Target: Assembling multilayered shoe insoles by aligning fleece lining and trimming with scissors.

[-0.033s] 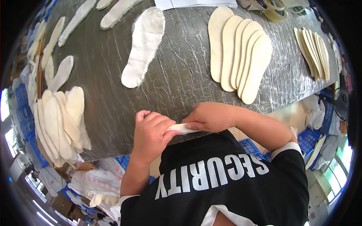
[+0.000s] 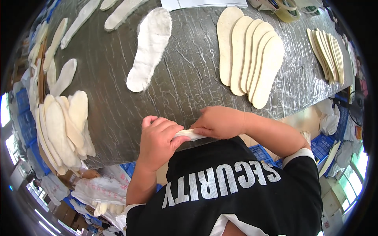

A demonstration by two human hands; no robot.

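Note:
Close to my body, at the table's near edge, I hold a cream insole point(image 2: 189, 135) with a white fluffy layer, seen nearly edge-on. My left hand point(image 2: 159, 139) grips its left end, with the thumb below and the fingers over it. At the other end, my right hand point(image 2: 221, 122) pinches it under bent fingers, hiding that part. Farther off, a single white fleecy insole point(image 2: 150, 49) lies on the table. To its right, several cream insoles point(image 2: 267, 72) are fanned out in an overlapping row.
The dark table point(image 2: 189, 86) has a crinkled, shiny cover. A heap of fluffy insoles point(image 2: 59, 129) lies at its left edge, and a thin stack of insoles point(image 2: 327, 57) at the right. White paper sheets point(image 2: 202, 4) and tape rolls point(image 2: 287, 13) sit at the back.

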